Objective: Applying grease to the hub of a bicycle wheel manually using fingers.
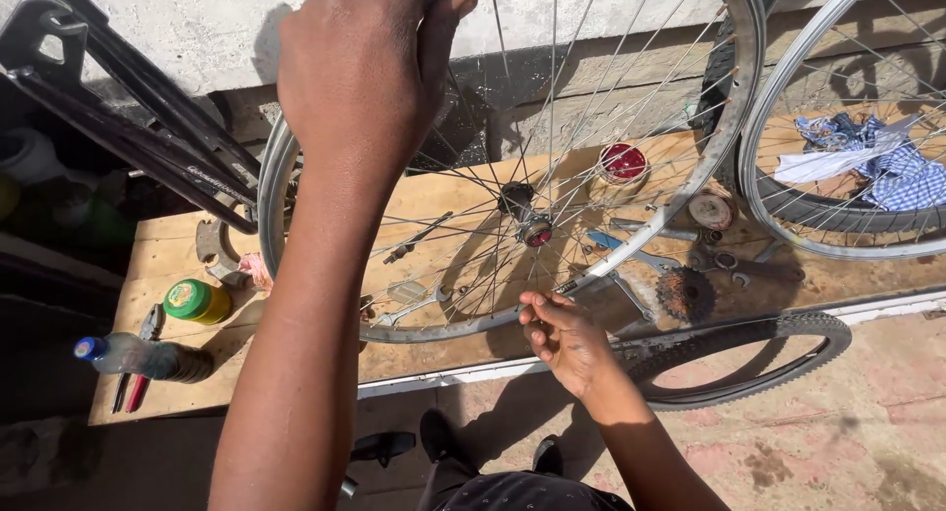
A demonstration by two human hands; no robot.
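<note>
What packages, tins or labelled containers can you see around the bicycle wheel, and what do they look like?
Green-lidded jar: left on the wooden board, lying tilted, round, yellowish body.
Plastic bottle: front left, lying on its side, clear with a blue cap.
Red tin: behind the spokes, round, shiny red.
No signs or screens in view.

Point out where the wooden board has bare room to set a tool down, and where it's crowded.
Bare wood shows on the board between the green-capped jar and the black frame, and near the front edge right of the plastic bottle. Crowded: right of the hub, where wrenches, a sprocket and a red-lidded tin cluster by the right hand.
</note>
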